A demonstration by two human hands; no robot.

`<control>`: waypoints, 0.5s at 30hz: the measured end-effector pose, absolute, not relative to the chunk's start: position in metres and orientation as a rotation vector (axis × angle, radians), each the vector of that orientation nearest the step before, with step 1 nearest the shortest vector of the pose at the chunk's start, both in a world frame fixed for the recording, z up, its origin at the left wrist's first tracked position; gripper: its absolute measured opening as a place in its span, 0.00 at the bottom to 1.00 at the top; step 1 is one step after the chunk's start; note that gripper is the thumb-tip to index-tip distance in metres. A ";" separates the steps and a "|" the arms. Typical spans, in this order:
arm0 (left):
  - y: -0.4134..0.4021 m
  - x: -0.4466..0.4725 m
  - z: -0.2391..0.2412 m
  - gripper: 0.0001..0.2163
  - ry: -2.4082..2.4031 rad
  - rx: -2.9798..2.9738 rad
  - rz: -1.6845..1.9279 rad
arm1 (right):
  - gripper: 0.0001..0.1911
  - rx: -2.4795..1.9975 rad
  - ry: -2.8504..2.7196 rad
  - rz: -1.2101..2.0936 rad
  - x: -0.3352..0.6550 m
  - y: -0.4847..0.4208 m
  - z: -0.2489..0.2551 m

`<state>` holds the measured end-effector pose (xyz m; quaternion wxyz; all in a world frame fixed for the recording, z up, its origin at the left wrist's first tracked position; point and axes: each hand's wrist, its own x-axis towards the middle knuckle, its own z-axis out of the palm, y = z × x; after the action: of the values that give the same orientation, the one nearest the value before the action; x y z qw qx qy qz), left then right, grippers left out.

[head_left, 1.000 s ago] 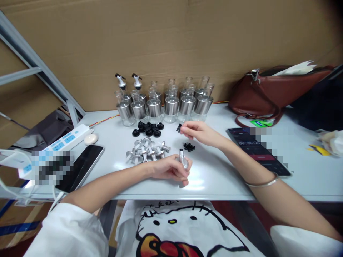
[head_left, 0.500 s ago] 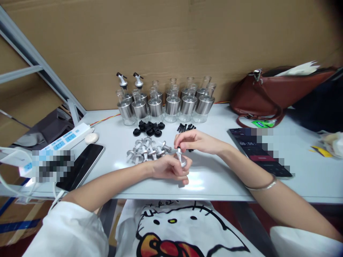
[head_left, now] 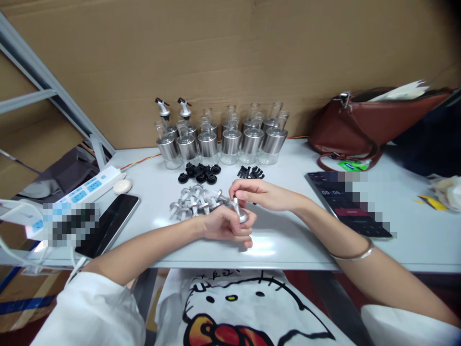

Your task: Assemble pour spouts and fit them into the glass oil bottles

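Observation:
My left hand [head_left: 225,225] is closed around a silver pourer spout [head_left: 242,216], with its round base facing up and to the right. At the spout's narrow tip, the thumb and fingers of my right hand [head_left: 264,193] pinch a small black cap piece [head_left: 235,198], mostly hidden by the fingers. Just left of my hands lies a heap of loose silver pourer spouts [head_left: 197,201]. Black rubber stoppers [head_left: 201,172] are piled behind it. Several small black cap pieces [head_left: 251,172] are scattered beyond my right hand.
Two rows of glass bottles with steel sleeves [head_left: 231,141] stand along the cardboard wall; two rear-left ones carry pourers [head_left: 185,107]. A power strip [head_left: 86,188] and a phone [head_left: 110,223] lie left. To the right are a brown bag [head_left: 389,120] and a timer phone [head_left: 345,204].
My right hand has shifted slightly left and down, and the spout's tip now leans further left. My left hand stays nearly in place, still holding the spout.

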<state>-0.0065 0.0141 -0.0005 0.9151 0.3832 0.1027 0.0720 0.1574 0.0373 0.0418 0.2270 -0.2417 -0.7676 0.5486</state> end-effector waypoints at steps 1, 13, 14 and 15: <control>0.014 -0.007 0.000 0.08 0.216 0.788 0.151 | 0.14 -0.667 -2.117 1.505 0.157 0.038 0.041; 0.014 -0.007 0.001 0.07 0.198 0.785 0.150 | 0.18 -0.717 -2.125 1.530 0.155 0.035 0.038; 0.014 -0.007 0.001 0.07 0.189 0.792 0.147 | 0.19 -0.720 -2.128 1.532 0.154 0.035 0.038; 0.014 -0.007 0.001 0.07 0.181 0.800 0.142 | 0.19 -0.721 -2.132 1.533 0.154 0.035 0.038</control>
<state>-0.0073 0.0144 0.0007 0.9146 0.3888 0.0877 0.0690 0.1540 0.0349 0.0383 0.2078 -0.2589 -0.7659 0.5506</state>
